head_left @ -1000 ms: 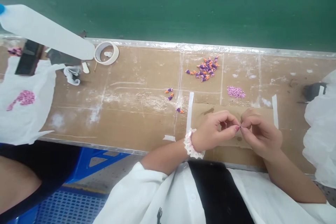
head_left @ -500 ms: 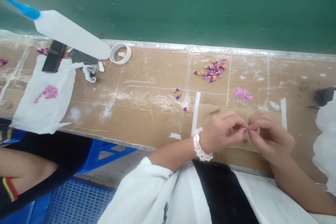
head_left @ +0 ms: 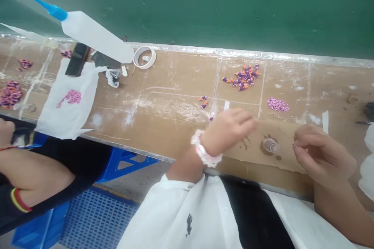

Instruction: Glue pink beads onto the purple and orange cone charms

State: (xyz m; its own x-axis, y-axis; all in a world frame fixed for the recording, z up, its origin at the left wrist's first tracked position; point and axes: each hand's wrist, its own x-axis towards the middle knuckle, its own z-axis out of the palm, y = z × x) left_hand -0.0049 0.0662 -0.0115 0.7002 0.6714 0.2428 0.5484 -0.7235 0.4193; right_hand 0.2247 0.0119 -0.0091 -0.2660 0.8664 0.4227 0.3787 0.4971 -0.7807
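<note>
My left hand (head_left: 229, 130), wearing a white and pink scrunchie (head_left: 206, 151), is over the left part of the brown sheet. Motion smears its fingers, so whether they hold anything is unclear. Partly covered beside it lies a small purple-and-orange piece (head_left: 210, 119); two similar pieces (head_left: 204, 105) lie just behind. My right hand (head_left: 324, 157) is closed in a pinch at the sheet's right side; a tiny speck shows at the fingertips, too small to name. Between the hands, a small clear cup (head_left: 271, 146) stands on the brown sheet (head_left: 288, 159).
Farther back are a heap of purple-and-orange pieces (head_left: 245, 78) and a pile of small pink bits (head_left: 278, 104). To the left are a tape roll (head_left: 152, 60), a white bottle with blue nozzle (head_left: 96, 35) and a white bag (head_left: 49, 118). Another person's arm (head_left: 37, 167) is at far left.
My hands, earlier pinched together over the sheet, are now apart. The left has moved left towards the small pieces, the right slightly right. The clear cup has come into sight; the view has shifted left.
</note>
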